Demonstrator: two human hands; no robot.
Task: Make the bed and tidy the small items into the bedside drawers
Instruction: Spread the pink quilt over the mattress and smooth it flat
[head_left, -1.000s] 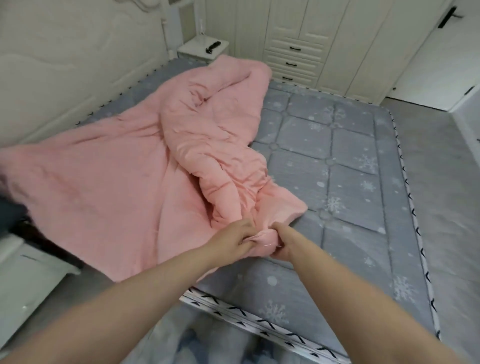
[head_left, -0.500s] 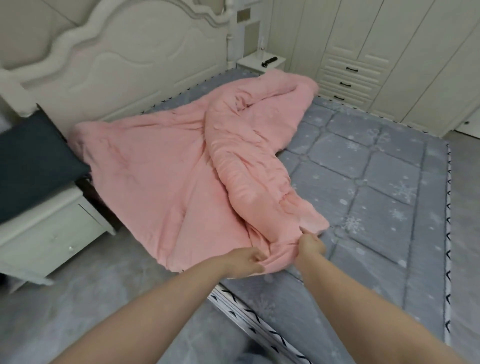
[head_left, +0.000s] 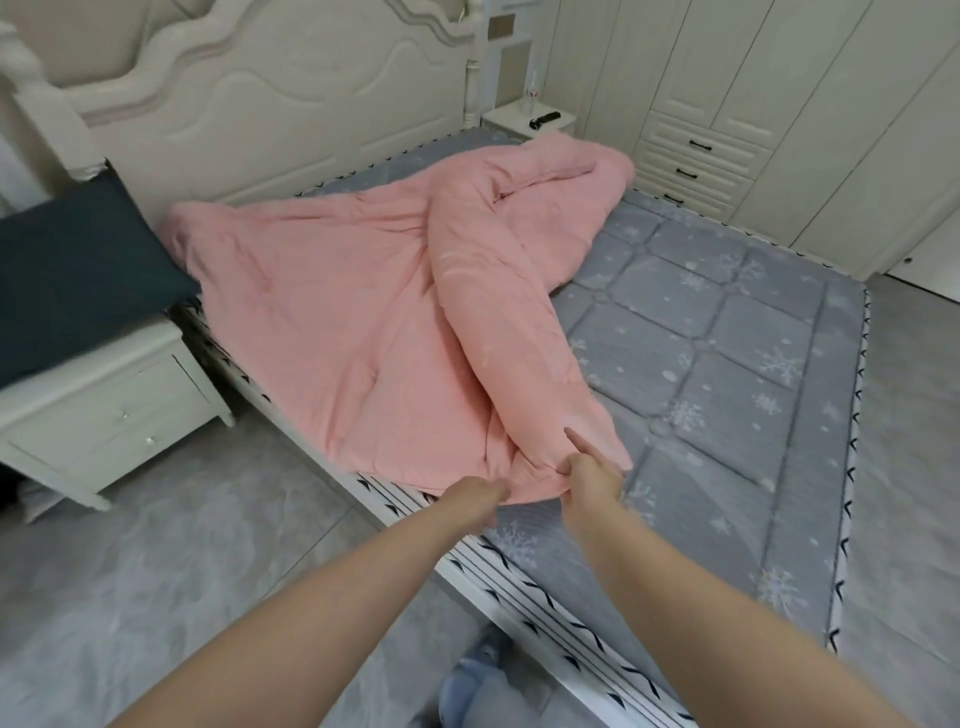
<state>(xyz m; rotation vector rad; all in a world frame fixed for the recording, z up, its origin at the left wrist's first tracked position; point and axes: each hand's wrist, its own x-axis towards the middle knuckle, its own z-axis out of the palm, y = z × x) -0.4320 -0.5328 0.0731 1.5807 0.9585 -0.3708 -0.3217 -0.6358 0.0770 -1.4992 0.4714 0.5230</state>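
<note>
A pink quilt (head_left: 332, 322) lies crumpled across the left half of the grey snowflake mattress (head_left: 727, 374), with a thick rolled fold running from the far corner to the near edge. My left hand (head_left: 475, 499) grips the quilt's near hem at the bed's side edge. My right hand (head_left: 589, 470) pinches the same corner a little to the right, index finger stretched along the fold. A near bedside table (head_left: 98, 410) with two drawers stands left of the bed, a dark cushion (head_left: 67, 275) on top. A far bedside table (head_left: 524, 117) holds a black object (head_left: 544, 119).
A cream headboard (head_left: 270, 104) backs the bed. White wardrobes with black-handled drawers (head_left: 696, 171) line the far wall. Grey floor (head_left: 156, 597) runs along the bed's near side, and a blue slipper (head_left: 467, 691) shows below my arms.
My view has swung left and pulled back, bringing the headboard and near bedside table in. Both hands keep hold of the quilt's corner and have spread slightly apart along the hem.
</note>
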